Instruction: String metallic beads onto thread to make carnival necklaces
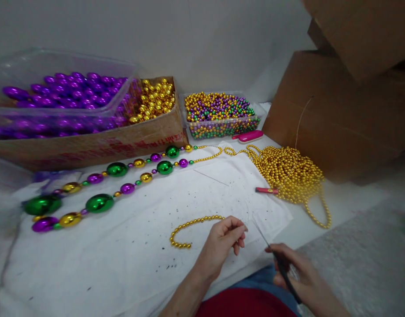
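Note:
My left hand [224, 237] is closed in a pinch at the near edge of the white cloth. A short strand of gold beads [185, 223] curves across the cloth and runs in behind its fingers, where its end is hidden. To the right, my right hand [293, 266] is wrapped round a slim tool [282, 268] with a black handle and a thin, pointed metal tip; its exact kind is unclear. That tip points up and left, a little apart from my left fingers. A long necklace of green, purple and gold beads [99, 203] lies looped on the left.
Behind the cloth [130, 264] stand a carton [100, 147] of purple and gold beads and a clear tub [222, 127] of mixed beads. Gold bead strands [285, 171] lie heaped at right, near a red-handled tool [266, 190], a pink object [250, 136] and large cardboard boxes [328, 114].

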The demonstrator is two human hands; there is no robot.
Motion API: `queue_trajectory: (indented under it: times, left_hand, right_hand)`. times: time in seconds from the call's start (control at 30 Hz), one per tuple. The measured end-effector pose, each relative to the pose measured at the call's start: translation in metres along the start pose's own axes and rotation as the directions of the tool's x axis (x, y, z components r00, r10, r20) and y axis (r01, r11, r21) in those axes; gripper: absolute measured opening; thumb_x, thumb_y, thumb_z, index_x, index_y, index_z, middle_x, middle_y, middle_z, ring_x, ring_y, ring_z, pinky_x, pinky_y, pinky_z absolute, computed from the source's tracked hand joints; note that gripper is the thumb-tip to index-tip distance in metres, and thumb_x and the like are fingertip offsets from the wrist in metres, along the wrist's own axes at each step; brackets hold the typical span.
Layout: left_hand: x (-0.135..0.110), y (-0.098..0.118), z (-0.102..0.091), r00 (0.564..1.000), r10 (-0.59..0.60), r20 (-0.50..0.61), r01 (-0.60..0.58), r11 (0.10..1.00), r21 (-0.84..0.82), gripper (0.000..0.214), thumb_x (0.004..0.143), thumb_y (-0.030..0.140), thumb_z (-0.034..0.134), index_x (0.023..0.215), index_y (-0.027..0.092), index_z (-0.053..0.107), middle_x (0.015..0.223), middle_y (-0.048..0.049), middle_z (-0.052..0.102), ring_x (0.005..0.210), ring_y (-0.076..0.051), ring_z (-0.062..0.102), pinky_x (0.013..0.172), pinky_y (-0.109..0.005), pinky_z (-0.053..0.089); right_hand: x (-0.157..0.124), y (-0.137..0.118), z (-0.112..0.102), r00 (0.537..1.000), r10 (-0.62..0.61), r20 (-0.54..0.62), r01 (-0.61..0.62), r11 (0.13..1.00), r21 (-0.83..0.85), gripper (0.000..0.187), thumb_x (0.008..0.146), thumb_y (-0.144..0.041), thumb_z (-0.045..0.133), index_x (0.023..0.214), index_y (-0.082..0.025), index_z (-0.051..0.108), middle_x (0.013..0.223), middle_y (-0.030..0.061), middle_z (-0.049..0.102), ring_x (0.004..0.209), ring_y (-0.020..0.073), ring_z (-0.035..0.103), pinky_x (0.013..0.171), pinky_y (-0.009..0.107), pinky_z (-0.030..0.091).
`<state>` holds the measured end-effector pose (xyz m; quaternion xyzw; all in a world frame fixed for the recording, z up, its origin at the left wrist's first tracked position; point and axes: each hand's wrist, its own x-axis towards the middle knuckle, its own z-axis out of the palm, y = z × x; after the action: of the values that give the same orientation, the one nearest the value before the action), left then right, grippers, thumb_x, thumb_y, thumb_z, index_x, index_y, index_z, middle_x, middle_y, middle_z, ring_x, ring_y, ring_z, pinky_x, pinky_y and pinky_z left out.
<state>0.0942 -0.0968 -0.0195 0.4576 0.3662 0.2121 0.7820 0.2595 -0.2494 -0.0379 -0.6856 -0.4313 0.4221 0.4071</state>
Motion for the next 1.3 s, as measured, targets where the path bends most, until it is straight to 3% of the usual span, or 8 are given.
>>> queue_trajectory:
  times: [0.17,0.4,0.67,0.77,0.83,0.93,1.1,1.3]
  left_hand:
    - [0.001,-0.007,0.014,0.993,-0.062,0.099,0.065,0.998,-0.025,0.018,0.072,0.029,0.063,0.074,0.012,0.059,0.061,0.0006,0.055,0.05,-0.008,0.049,0.044,-0.018,0.035]
    - [-0.002,-0.014,0.013,0.983,-0.121,0.135,0.12,0.993,0.021,0.019,0.07,0.03,0.065,0.071,0.013,0.057,0.06,0.0008,0.055,0.049,-0.008,0.049,0.045,-0.019,0.036]
    - [-0.004,-0.016,0.008,0.992,-0.091,0.083,0.088,0.995,0.043,0.023,0.07,0.034,0.066,0.071,0.013,0.056,0.059,0.0014,0.054,0.049,-0.008,0.048,0.045,-0.019,0.035]
    - [-0.007,-0.018,0.002,0.993,-0.087,0.082,0.084,0.996,0.04,0.025,0.071,0.036,0.066,0.071,0.013,0.056,0.059,0.0014,0.054,0.049,-0.008,0.048,0.045,-0.019,0.035]
    - [-0.009,-0.021,-0.002,0.991,-0.104,0.086,0.102,0.994,0.027,0.026,0.07,0.037,0.067,0.071,0.013,0.056,0.059,0.0016,0.054,0.048,-0.008,0.048,0.045,-0.019,0.035]
    - [-0.014,-0.023,-0.005,0.99,-0.121,0.068,0.12,0.993,0.015,0.027,0.069,0.038,0.068,0.071,0.013,0.056,0.059,0.0019,0.054,0.048,-0.007,0.047,0.044,-0.019,0.034]
    - [-0.017,-0.025,-0.007,0.992,-0.121,0.037,0.121,0.992,0.021,0.028,0.068,0.039,0.068,0.071,0.013,0.056,0.06,0.0015,0.053,0.048,-0.007,0.047,0.044,-0.019,0.034]
    - [-0.015,-0.029,-0.013,0.99,-0.133,0.038,0.132,0.99,0.043,0.029,0.068,0.04,0.066,0.07,0.013,0.055,0.059,0.0018,0.051,0.048,-0.007,0.045,0.043,-0.019,0.032]
  right_hand:
    - [-0.01,0.003,0.005,0.998,-0.046,0.031,0.046,0.999,-0.015,0.037,0.068,-0.027,0.073,0.104,-0.029,0.067,0.077,0.0002,0.061,0.069,0.0193,0.053,0.062,0.028,0.041]
    - [0.0,-0.004,0.008,0.999,-0.028,0.024,0.028,1.0,-0.001,0.036,0.064,-0.029,0.077,0.098,-0.026,0.069,0.072,-0.0006,0.06,0.065,0.0177,0.051,0.058,0.027,0.038]
    - [0.007,-0.006,0.013,0.994,0.027,-0.108,-0.019,0.997,0.073,0.035,0.064,-0.035,0.076,0.095,-0.023,0.067,0.057,-0.0046,0.044,0.053,0.0134,0.042,0.049,0.024,0.032]
    - [0.033,-0.02,0.004,0.988,-0.057,-0.145,0.057,0.998,-0.008,0.033,0.069,-0.034,0.073,0.098,-0.024,0.059,0.063,-0.0048,0.046,0.058,0.0141,0.046,0.053,0.024,0.036]
    - [0.062,-0.033,-0.006,0.977,-0.166,-0.132,0.143,0.974,-0.173,0.026,0.073,-0.036,0.07,0.093,-0.023,0.059,0.067,-0.0028,0.053,0.062,0.0152,0.049,0.056,0.025,0.037]
    - [0.117,-0.054,-0.018,0.952,-0.271,-0.144,0.156,0.83,-0.535,0.024,0.078,-0.041,0.063,0.093,-0.022,0.062,0.08,0.0019,0.061,0.069,0.0167,0.054,0.063,0.026,0.039]
    - [0.198,-0.066,-0.006,0.959,-0.208,-0.191,0.018,0.72,-0.694,0.028,0.082,-0.041,0.06,0.098,-0.019,0.063,0.09,0.0082,0.064,0.084,0.0225,0.058,0.071,0.031,0.04]
    - [0.234,-0.053,0.006,0.993,-0.051,-0.108,-0.05,0.646,-0.762,0.028,0.089,-0.034,0.055,0.108,-0.014,0.058,0.101,0.0058,0.062,0.085,0.0176,0.061,0.075,0.037,0.051]
